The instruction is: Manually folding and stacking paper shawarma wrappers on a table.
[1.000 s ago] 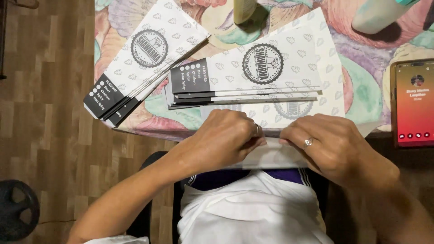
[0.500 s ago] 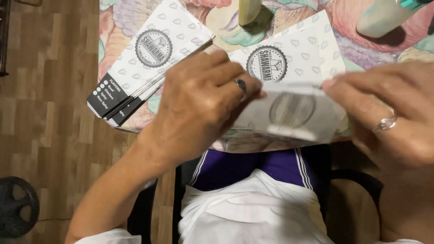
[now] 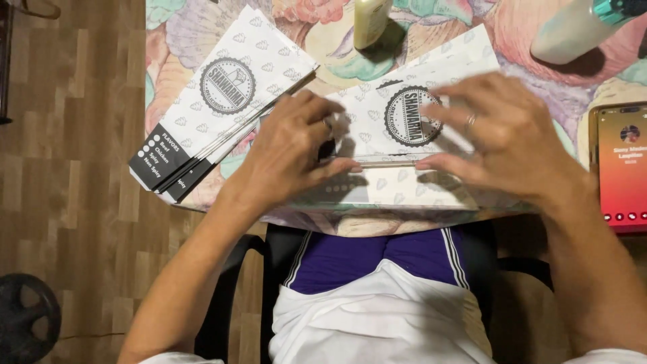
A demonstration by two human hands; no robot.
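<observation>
- Head view: left hand (image 3: 293,155) lies flat, fingers spread, pressing the white paper bag (image 3: 397,185) w/ thumb tip on its fold line.
- Right hand (image 3: 502,138) likewise open, palm down, fingertips on same crease; neither grips.
- Bag lies under both palms at near edge of surface (image 3: 317,50).
- Judgement: press evenly, slide thumbs outward along fold, keep edges aligned.
- Stack of flat bags (image 3: 216,101) sits just beyond left hand; phone (image 3: 623,168) right of right hand.

Looks like someone's home: wood-look floor (image 3: 74,155) left of a table with a colourful shell-print tablecloth (image 3: 296,20), weight plate (image 3: 23,323) lying around.
</observation>
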